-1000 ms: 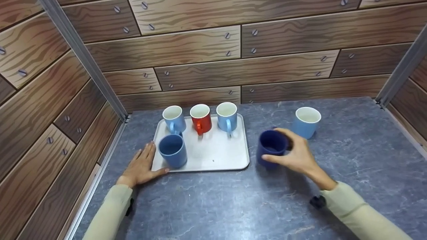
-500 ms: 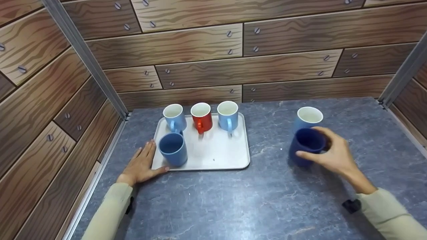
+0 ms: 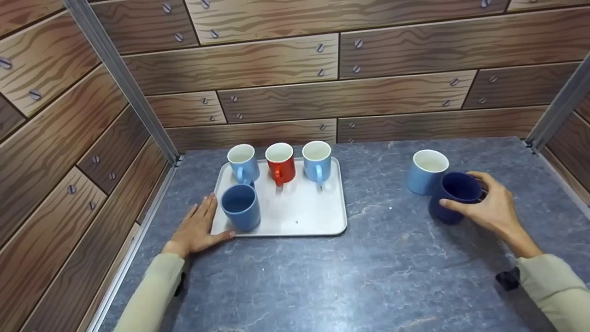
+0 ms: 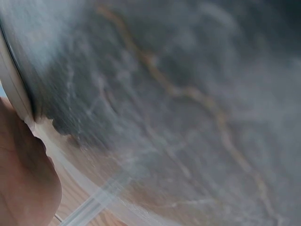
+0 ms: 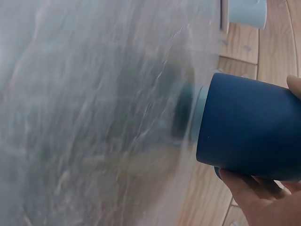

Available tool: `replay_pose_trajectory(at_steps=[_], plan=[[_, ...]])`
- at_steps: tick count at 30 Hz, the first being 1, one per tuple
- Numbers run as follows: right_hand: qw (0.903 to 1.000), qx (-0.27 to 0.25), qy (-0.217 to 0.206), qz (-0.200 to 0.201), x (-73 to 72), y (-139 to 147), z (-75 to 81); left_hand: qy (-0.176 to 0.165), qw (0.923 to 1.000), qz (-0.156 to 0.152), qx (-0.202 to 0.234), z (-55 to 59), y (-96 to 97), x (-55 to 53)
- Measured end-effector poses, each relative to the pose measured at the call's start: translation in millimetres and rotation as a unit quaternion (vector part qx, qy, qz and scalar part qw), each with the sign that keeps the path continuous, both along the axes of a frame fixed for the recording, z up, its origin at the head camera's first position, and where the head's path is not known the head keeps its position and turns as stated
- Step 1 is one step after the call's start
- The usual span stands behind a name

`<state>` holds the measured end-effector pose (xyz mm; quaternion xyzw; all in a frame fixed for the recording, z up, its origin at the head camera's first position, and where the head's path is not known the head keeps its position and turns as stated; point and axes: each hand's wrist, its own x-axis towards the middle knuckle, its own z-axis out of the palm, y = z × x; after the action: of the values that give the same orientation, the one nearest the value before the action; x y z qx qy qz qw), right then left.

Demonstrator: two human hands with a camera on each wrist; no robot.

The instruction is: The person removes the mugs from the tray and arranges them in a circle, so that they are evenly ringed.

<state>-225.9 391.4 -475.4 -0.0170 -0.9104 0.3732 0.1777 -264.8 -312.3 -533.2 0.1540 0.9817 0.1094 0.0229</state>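
My right hand [image 3: 498, 210] grips a dark navy mug [image 3: 446, 208] on the right side of the table, thumb on the near side and fingers behind. The right wrist view shows this navy mug [image 5: 254, 125] upright close over the tabletop. Just behind it stands a light blue mug [image 3: 420, 177], partly overlapped. My left hand [image 3: 196, 230] lies flat with fingers spread, touching the left edge and front corner of a white tray [image 3: 299, 214]. Beside its fingers, on the tray, stands a medium blue mug [image 3: 242, 212]. The left wrist view shows mostly blurred tabletop.
Along the tray's back edge stand a light blue mug [image 3: 244, 168], a red mug [image 3: 285, 170] and another light blue mug [image 3: 321, 166], handles toward me. Wood-patterned walls [image 3: 276, 64] enclose the grey marbled table [image 3: 322, 286] at the back and sides.
My right hand has carried the navy mug rightward, from beside the tray to in front of the lone light blue mug. The left hand and tray have stayed in place.
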Motion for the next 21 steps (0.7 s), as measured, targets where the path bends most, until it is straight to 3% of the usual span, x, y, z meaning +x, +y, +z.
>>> replay_pose_trajectory(at_steps=[9, 21], plan=[[0.9994, -0.005, -0.029, -0.018, -16.4, 12, -5.9, 0.009, 0.9999, -0.003, 0.004, -0.6, 1.3, 1.3], [0.9983, -0.001, -0.05, -0.03, -29.0, 17, -8.1, -0.007, 0.9999, 0.008, -0.004, 0.9, 0.7, 1.2]])
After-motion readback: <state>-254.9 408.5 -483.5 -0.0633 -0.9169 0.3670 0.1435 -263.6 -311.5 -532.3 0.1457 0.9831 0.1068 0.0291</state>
